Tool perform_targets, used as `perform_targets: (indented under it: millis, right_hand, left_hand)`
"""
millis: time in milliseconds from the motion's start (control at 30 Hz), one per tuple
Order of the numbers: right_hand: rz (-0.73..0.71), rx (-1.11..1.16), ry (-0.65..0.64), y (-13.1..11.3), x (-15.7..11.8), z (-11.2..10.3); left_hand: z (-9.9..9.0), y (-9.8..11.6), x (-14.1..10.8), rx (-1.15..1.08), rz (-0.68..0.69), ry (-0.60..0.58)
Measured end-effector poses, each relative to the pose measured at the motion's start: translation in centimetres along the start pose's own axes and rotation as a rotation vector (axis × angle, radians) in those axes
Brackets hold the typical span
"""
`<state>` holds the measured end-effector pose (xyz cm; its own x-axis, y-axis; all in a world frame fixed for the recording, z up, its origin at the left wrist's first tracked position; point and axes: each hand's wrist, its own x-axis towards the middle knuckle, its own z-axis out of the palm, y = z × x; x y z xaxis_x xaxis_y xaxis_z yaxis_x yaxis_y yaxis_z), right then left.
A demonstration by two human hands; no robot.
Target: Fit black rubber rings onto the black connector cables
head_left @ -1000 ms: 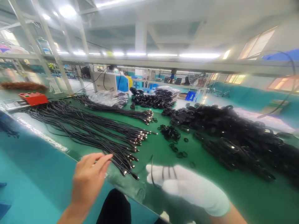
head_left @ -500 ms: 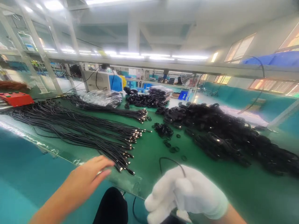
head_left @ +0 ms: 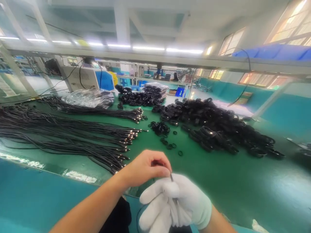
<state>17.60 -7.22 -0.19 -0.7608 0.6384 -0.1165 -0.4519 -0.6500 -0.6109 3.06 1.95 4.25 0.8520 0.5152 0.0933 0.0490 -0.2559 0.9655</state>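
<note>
My right hand (head_left: 177,200), in a white glove, is closed around a thin black cable (head_left: 172,177) near the front edge of the bench. My bare left hand (head_left: 149,166) meets it there, thumb and fingers pinching the cable where it comes out above the glove. The cable's tip is hidden by my fingers. Part of a dark cable curves down left of the glove. Just left of my hands, bundles of black cables (head_left: 73,127) lie on the green bench top, their metal-tipped connectors (head_left: 131,136) pointing right.
Small black rings (head_left: 160,128) lie loose beyond my hands. A big heap of coiled black cables (head_left: 213,126) covers the right side. At the back are a clear plastic bag (head_left: 88,98), a blue-and-white machine (head_left: 97,79) and more coils (head_left: 138,98). A shelf beam (head_left: 145,57) crosses above.
My left hand has moved right from beside the cable ends to the gloved hand and closed on the cable. The loop above the glove is no longer visible. The view has turned right.
</note>
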Motion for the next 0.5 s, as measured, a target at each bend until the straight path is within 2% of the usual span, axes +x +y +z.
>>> perform_targets:
  millis: [133,333,500]
  right_hand:
    - [-0.128,0.022,-0.031,-0.9,0.7,-0.2]
    - [-0.146,0.075,-0.043,-1.6,1.5,-0.8]
    - [-0.154,0.014,-0.050,-2.0,1.7,-0.6]
  left_hand:
    - [-0.8,1.2,0.3,-0.017,-0.068,0.026]
    - [-1.9,1.6,1.1,0.050,-0.129,0.029]
    - [-1.9,1.0,2.0,0.066,-0.132,0.052]
